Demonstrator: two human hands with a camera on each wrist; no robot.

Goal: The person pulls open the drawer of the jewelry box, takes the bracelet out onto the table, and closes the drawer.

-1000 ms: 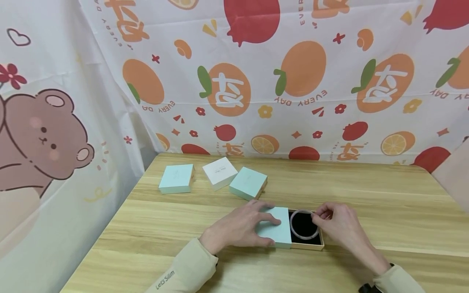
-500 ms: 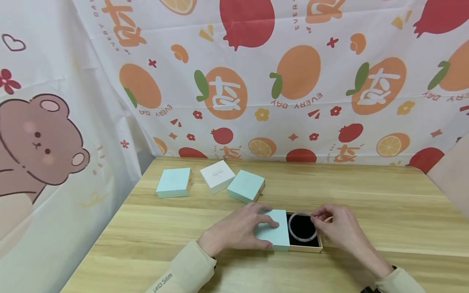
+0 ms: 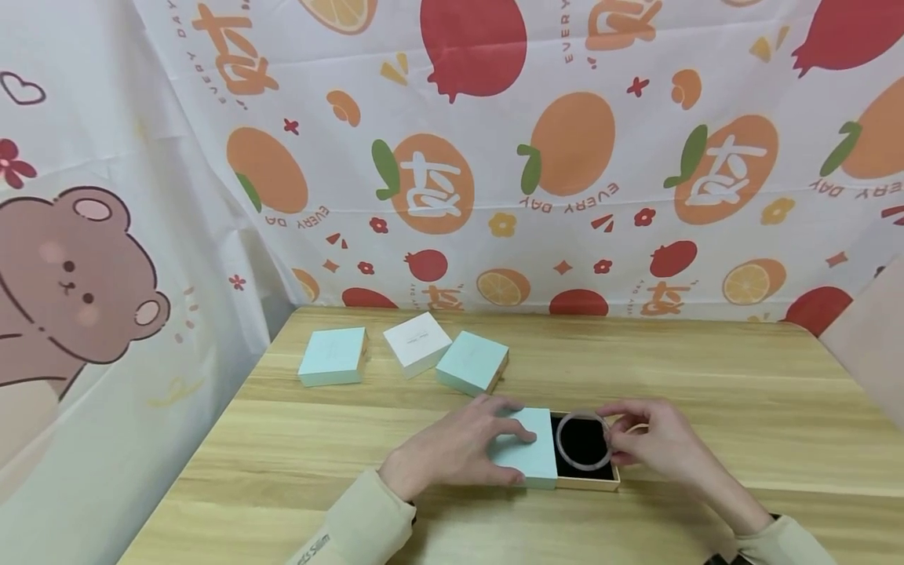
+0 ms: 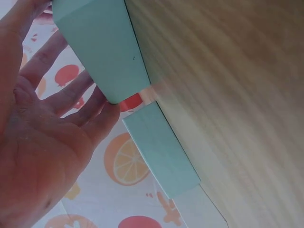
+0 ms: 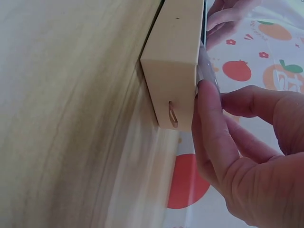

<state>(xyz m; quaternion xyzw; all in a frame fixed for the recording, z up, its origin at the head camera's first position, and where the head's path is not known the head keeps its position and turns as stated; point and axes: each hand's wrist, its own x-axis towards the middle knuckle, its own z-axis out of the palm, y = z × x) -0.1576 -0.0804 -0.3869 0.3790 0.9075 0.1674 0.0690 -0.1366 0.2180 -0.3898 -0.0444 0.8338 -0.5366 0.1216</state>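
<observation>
Right hand [image 3: 658, 441] pinches one bangle [image 3: 560, 444], left hand [image 3: 462, 447] grips one box [image 3: 540, 457]
Toward tabletop's [image 3: 678, 369] far-left corner: two mint boxes [image 3: 332, 355], one white box [image 3: 418, 342]

Worktop [image 3: 720, 377]: 3 boxes at back L, i.e. left box [image 3: 332, 357], then mid box [image 3: 417, 343], then right box [image 3: 472, 362] just beside mid box & a bit nearer. In front & to R: sleeve [image 3: 534, 453] w/ drawer [image 3: 588, 484] sticking out its R end. Ring [image 3: 559, 441] over drawer, btwn sleeve & R grip [image 3: 657, 435]. L grip [image 3: 469, 443] on sleeve. Back cloth [image 3: 572, 149] behind worktop, side cloth [image 3: 191, 263] to L.
</observation>
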